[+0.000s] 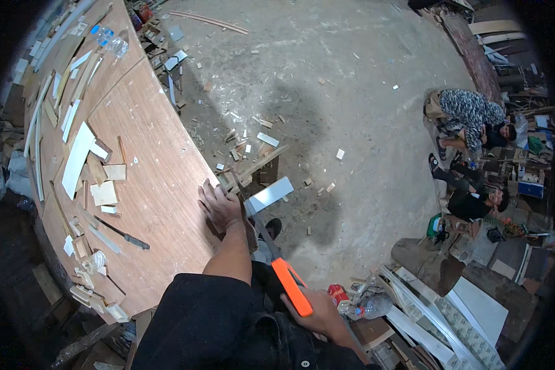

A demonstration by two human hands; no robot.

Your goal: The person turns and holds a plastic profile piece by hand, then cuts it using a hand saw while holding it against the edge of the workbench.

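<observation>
Closest to the camera is your own black sleeve (191, 320), filling the bottom middle of the head view, with your bare left forearm (228, 256) poking out of it. Your left hand (219, 206) is palm down at the right edge of the table (179, 237), fingers spread; can't tell what it's gripping underneath, if anything, because the palm hides it. Your right hand (320, 310) is lower down, wrapped round the orange handle of a saw (291, 287). The saw's blade slants up and left from there to the table edge, just beside your left hand. Right at the blade there's a white-faced piece (271, 195) sticking out past the edge, over the floor (364, 185). One dark shoe (273, 227) shows below that piece. Over on the table you've got a long white board (78, 157), a few pale blocks (104, 193), a dark-handled tool (124, 234) lying at a slant, and a clear bottle with a blue cap (102, 34) up at the far end. Small offcuts (268, 139) litter the floor. Near your right hand there's another bottle (375, 304) beside a red packet (338, 294), then some stacked panels (478, 308). Two people (472, 108) sit off to the right, well apart from you.
</observation>
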